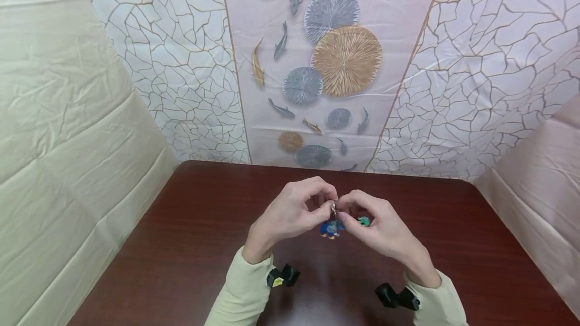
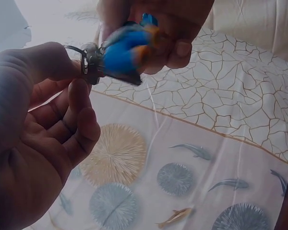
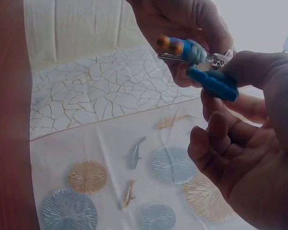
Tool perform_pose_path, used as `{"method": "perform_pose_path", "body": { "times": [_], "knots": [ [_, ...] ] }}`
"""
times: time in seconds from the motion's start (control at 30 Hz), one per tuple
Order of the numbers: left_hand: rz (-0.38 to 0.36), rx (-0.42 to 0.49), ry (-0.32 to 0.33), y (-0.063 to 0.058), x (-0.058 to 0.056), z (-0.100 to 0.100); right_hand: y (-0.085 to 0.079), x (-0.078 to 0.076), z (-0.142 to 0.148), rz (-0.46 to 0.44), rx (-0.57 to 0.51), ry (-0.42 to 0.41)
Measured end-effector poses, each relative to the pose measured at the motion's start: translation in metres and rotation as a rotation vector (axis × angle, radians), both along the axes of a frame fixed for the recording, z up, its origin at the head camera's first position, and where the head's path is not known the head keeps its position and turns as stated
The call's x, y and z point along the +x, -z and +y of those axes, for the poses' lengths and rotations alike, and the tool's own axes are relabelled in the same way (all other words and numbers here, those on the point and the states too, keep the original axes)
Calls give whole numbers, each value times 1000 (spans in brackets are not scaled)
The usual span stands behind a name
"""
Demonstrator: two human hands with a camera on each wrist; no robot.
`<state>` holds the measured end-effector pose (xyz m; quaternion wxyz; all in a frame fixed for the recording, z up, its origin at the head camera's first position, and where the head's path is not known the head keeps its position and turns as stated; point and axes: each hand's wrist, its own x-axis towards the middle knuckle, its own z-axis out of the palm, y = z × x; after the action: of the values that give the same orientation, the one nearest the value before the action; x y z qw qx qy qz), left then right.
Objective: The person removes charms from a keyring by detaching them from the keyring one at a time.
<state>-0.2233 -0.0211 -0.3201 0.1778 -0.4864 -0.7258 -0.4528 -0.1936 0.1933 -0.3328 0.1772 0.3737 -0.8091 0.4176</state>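
At a metal ring, we saw both hands pinching: the left hand on the ring itself, the right hand on a teal charm just right of it; a blue figurine charm hung below the ring.

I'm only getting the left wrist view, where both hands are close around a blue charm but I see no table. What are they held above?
Observer: A dark red-brown table; the head view shows the left hand and right hand over it.

Operator: Got it. Anything worn near the wrists?

Observer: Yes, in the head view a black device sits at the left cuff, with a similar one at the right.

Operator: The charm blocks part of the right hand for me. What's at its thumb?

Observer: The right wrist view shows a teal piece between the thumb and a fingertip.
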Motion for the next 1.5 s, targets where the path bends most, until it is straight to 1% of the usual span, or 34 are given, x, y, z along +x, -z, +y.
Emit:
{"method": "perform_pose_path", "body": {
  "times": [0.07,0.17,0.23,0.33,0.37,0.47,0.6,0.77,0.87,1.07,1.23,1.43,1.5],
  "knots": [
    [2,-4,-2,0,0,0,-1,0,0,50,21,17],
    [1,-11,-4,1,0,0,-4,2,-3,172,0,30],
    [4,-16,-3,2,0,2,-5,2,-4,238,-20,45],
    [3,-22,3,4,-1,4,-7,1,-3,288,-34,67],
    [5,-25,1,4,-1,5,-5,-1,-2,295,-32,74],
    [0,-28,-2,5,-1,7,-3,-2,0,306,-35,85],
    [33,-32,-15,6,-2,10,-3,0,-1,309,-43,99],
    [108,-56,-72,8,-2,12,-3,0,-4,325,-52,131],
    [120,-67,-100,9,-2,13,-3,1,-6,340,-62,144],
    [89,-48,-96,9,-2,14,-7,3,-7,354,-81,127],
    [71,-28,-111,9,-2,14,-11,7,-8,358,-86,99],
    [-9,-6,-87,8,-1,12,-15,12,-7,338,-51,82],
    [-19,0,-77,7,-1,12,-16,13,-7,334,-42,76]
  ]
}}
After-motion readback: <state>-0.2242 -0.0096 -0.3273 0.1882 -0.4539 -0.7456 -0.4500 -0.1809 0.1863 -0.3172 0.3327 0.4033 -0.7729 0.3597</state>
